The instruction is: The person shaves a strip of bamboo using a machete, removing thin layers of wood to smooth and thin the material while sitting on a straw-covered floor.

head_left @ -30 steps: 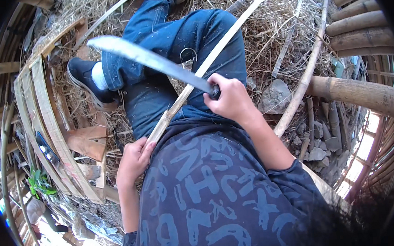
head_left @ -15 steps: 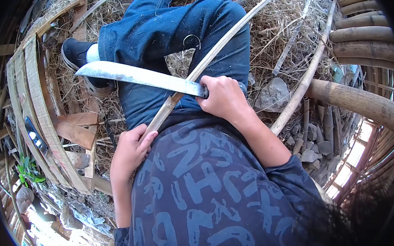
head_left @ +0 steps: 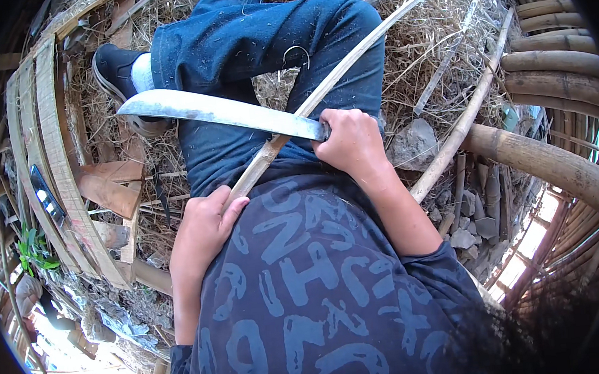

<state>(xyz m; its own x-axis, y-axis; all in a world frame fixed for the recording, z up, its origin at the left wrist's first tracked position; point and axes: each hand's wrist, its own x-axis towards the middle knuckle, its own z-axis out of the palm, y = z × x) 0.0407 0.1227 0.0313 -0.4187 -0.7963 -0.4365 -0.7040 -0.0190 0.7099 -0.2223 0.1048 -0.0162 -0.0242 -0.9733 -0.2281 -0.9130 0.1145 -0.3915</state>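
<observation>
My right hand point(head_left: 352, 140) is closed round the dark handle of a machete point(head_left: 218, 111). Its long, slightly curved blade points left across my lap, and its lower part lies across a bamboo strip point(head_left: 346, 62). Close to my belly, my left hand point(head_left: 207, 225) grips the near end of that strip, thumb on top. From there the strip slants up over my bent knee to the far right. A darker, rough spot, likely a node, shows on it just below the blade. The handle is mostly hidden by my fingers.
Left of me stands a low slatted wooden frame point(head_left: 53, 135) with a phone point(head_left: 48, 194) on it. At right lie a grey rock point(head_left: 413, 144), a thin pole point(head_left: 471, 112) and a thick bamboo pole point(head_left: 541, 163). Dry straw and shavings point(head_left: 417, 74) cover the ground.
The machete and my right hand have shifted slightly right along the strip, away from my left hand. My left hand keeps its grip at nearly the same place.
</observation>
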